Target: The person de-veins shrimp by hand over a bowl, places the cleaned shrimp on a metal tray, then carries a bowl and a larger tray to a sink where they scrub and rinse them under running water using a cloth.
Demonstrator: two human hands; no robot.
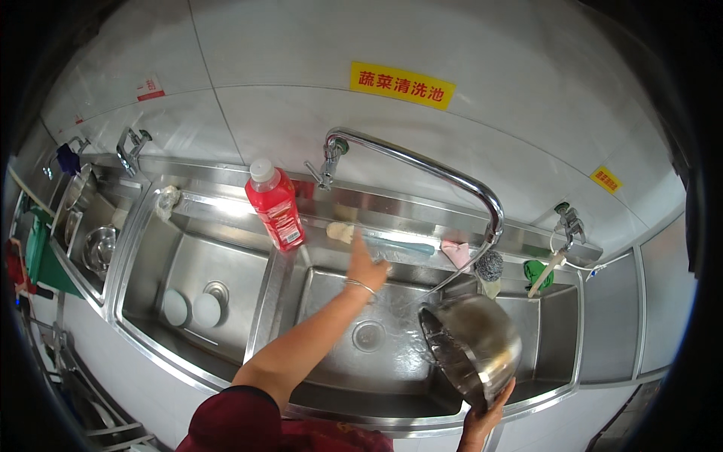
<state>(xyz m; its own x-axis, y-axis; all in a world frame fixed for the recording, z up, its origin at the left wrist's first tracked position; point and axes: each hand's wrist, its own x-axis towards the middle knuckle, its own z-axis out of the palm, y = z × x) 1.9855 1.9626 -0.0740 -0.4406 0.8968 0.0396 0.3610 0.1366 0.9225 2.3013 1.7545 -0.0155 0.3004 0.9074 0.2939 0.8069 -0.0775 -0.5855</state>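
Observation:
My right hand (489, 415) grips the rim of a steel bowl (480, 333), tilted on its side over the middle sink basin (339, 316). Water runs from the chrome swivel faucet (418, 162) beside the bowl's mouth, and the basin floor is wet. A bangle circles the wrist of my left hand (367, 270), which reaches over the back of this basin with its fingers apart. Its extended finger overlaps a brush with a blue-grey handle (401, 245) and a beige head (340, 232), lying on the back ledge. Whether it touches the brush, I cannot tell.
A red detergent bottle (275, 206) stands on the divider's back end. Along the ledge lie a pink cloth (455, 253), a steel wool scourer (489, 265) and a green cloth (538, 275). The left basin (195, 254) holds two white round items (207, 310). Further left is a steel bowl (101, 248).

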